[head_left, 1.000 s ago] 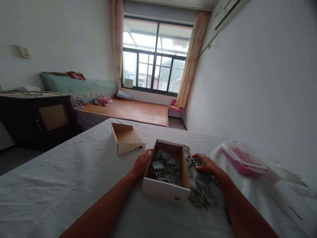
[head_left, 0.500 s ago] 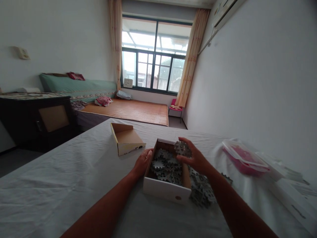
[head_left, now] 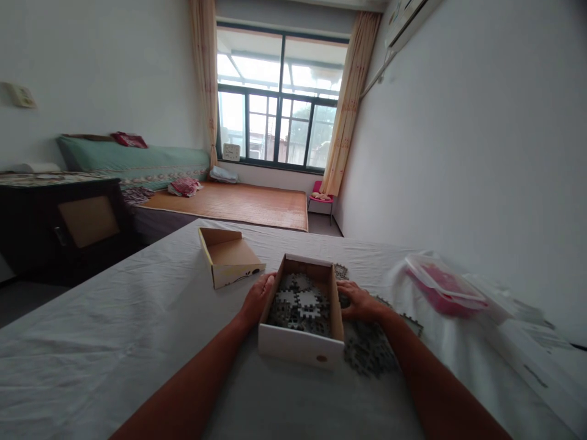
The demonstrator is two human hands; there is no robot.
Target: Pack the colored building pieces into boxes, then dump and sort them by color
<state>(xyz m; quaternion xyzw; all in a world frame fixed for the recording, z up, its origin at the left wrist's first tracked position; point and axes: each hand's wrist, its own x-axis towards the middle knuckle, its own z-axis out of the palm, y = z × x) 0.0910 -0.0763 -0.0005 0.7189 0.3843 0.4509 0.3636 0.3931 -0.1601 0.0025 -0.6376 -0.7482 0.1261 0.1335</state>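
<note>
A white cardboard box (head_left: 300,348) with brown inner walls stands in front of me, partly filled with grey interlocking puzzle pieces (head_left: 302,305). Against its left side rests my left hand (head_left: 259,297), holding the box steady with the fingers along the wall. My right hand (head_left: 360,300) is low beside the right wall, fingers and thumb apart, over a pile of loose puzzle pieces (head_left: 371,348) on the cloth. Whether its fingertips touch the wall or the pieces is hard to make out. The forearm hides part of the pile.
A box lid (head_left: 229,260) lies open side up to the left on the white cloth (head_left: 137,330). On the right are a pink container with a clear lid (head_left: 444,284) and a long white box (head_left: 536,366). Beyond the table stands a bed (head_left: 238,205).
My right hand has moved from above the box, where it held puzzle pieces, down to the pile at the right. Light pieces now lie on top inside. My left hand stays on the box.
</note>
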